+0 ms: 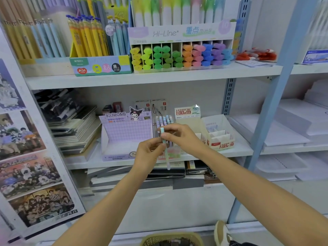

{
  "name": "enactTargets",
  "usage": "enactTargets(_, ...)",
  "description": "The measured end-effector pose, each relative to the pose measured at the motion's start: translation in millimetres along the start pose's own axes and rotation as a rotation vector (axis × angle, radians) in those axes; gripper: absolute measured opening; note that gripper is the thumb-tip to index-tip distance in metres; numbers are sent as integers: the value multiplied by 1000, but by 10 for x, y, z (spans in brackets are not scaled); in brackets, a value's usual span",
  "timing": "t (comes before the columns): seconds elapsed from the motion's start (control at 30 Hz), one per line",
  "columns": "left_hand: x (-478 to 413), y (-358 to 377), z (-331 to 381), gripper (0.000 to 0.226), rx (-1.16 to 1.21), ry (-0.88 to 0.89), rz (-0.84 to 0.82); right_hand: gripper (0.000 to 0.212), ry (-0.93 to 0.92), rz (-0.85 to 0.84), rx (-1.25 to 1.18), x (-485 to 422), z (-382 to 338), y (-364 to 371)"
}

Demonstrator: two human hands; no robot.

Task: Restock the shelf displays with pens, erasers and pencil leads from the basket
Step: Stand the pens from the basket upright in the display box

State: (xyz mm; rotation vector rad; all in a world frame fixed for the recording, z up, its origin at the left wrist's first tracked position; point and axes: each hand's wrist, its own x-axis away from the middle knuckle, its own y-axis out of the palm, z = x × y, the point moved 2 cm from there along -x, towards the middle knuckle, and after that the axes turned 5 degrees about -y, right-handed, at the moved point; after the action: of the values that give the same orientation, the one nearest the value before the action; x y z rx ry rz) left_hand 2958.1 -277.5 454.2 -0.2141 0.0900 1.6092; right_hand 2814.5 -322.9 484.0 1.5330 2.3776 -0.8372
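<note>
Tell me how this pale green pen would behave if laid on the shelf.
The pale green pen looks slim and round, so it would probably roll. Likely stiff and light: left hand and right hand hold it straight with fingertips.

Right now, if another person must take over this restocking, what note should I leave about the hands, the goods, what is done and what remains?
The left hand pinches the lower part of a mint pen; the right hand pinches its upper end.
The pen is nearly upright in front of the pastel pen display on the middle shelf, not yet in it.
Done: that display already holds some pens.
Left: slot this pen in. The Kuromi box looks empty. The basket on the floor has dark items inside, too unclear to name.
</note>
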Motion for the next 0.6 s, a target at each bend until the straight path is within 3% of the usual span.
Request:
enactTargets(0.13,-78,2,-80,21,-300,95,91,14,-32,144,-20,-72,14,-49)
enactTargets(0.23,-86,-87,-225,42,-766,286,90,10,-64,406,-81,-111,49,-240)
enactTargets(0.3,-76,-122,-384,57,-1029,316,-13,11,-65,510,-65,-141,99,-335)
enactTargets(0.4,-82,-117,-601,73,-1292,266,-128,12,-28,489,16,-185,212,-325)
enactTargets(0.6,-115,-115,-666,78,-1303,267,-105,19,-14,371,240,-232,453,-113)
